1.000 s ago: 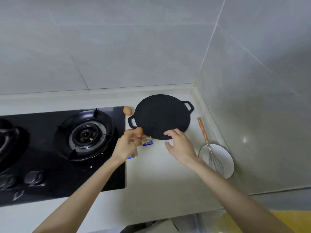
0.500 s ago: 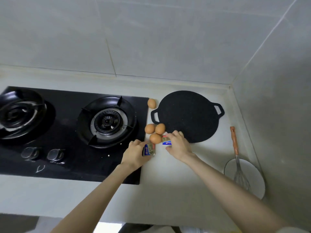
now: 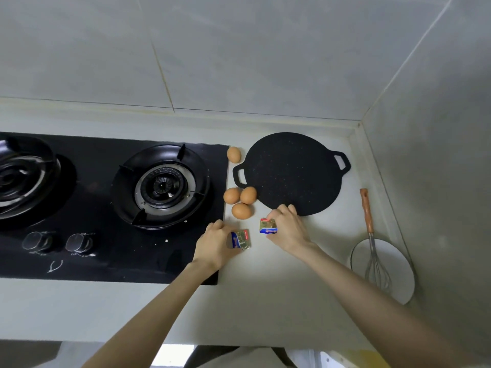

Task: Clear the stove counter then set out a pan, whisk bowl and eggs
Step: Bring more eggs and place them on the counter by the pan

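While each hand [image 3: 216,241] [image 3: 288,229] pinched one packet [image 3: 240,239] [image 3: 268,226], the three eggs [image 3: 241,210] lay just beyond, nearer the left hand.

My hands on two small packets beside the stove

My left hand [image 3: 216,244] holds one foil packet [image 3: 241,239], my right hand [image 3: 288,229] holds another packet [image 3: 267,226]. Three eggs [image 3: 240,201] lie together just beyond, touching the black pan [image 3: 292,172]; a fourth egg [image 3: 233,154] lies farther.

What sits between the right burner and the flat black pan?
In the head view, four eggs on the counter strip: one by the pan handle, three clustered nearer.
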Action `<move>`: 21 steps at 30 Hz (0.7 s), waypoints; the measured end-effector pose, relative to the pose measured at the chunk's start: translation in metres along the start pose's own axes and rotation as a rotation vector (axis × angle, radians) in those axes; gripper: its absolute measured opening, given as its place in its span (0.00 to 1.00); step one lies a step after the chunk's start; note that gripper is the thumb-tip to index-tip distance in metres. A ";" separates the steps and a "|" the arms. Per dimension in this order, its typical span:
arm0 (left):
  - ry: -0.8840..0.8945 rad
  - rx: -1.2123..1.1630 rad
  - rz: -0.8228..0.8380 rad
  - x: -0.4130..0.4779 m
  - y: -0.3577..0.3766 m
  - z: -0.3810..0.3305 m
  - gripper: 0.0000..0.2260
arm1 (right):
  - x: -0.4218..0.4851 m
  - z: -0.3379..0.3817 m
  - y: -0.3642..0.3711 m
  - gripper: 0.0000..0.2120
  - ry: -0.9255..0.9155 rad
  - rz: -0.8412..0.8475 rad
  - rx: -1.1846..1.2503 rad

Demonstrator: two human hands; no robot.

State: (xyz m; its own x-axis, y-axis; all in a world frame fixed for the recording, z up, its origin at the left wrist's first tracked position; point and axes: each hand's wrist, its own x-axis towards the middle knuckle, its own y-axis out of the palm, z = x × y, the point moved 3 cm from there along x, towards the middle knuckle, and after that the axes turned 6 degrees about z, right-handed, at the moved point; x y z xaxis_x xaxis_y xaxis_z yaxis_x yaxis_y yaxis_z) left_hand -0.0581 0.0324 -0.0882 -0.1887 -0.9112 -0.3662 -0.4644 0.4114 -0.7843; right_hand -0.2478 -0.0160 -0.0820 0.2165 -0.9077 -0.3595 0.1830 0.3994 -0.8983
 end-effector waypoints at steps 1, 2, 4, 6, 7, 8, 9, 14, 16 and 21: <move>0.008 0.006 0.010 0.000 0.004 -0.004 0.19 | -0.005 -0.004 0.000 0.21 0.016 0.002 -0.002; 0.015 0.015 0.021 0.000 0.008 -0.008 0.20 | -0.010 -0.009 0.000 0.21 0.036 0.005 -0.004; 0.027 0.029 0.040 0.002 0.015 -0.019 0.19 | -0.019 -0.021 0.000 0.21 0.097 0.014 0.010; 0.046 0.038 0.055 0.006 0.022 -0.032 0.19 | -0.029 -0.033 0.002 0.23 0.164 0.026 0.052; 0.061 0.042 0.061 0.008 0.025 -0.039 0.18 | -0.034 -0.040 0.003 0.24 0.190 0.038 0.065; 0.075 0.043 0.069 0.010 0.028 -0.045 0.18 | -0.039 -0.045 0.004 0.26 0.210 0.055 0.070; 0.095 0.046 0.076 0.013 0.031 -0.052 0.18 | -0.044 -0.049 0.004 0.29 0.223 0.076 0.076; 0.151 0.057 0.107 0.023 0.040 -0.076 0.17 | -0.067 -0.063 -0.002 0.31 0.151 0.208 0.063; 0.158 0.053 0.123 0.026 0.042 -0.082 0.17 | -0.071 -0.064 -0.006 0.25 0.116 0.199 0.014; 0.150 0.031 0.126 0.032 0.045 -0.090 0.16 | -0.073 -0.065 -0.013 0.17 0.103 0.087 -0.025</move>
State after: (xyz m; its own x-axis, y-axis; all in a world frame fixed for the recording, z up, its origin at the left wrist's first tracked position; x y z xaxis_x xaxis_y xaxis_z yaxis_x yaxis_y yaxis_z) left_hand -0.1633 0.0204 -0.0901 -0.3719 -0.8444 -0.3855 -0.4023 0.5209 -0.7529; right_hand -0.3284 0.0368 -0.0608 0.1307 -0.8786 -0.4593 0.1434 0.4752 -0.8681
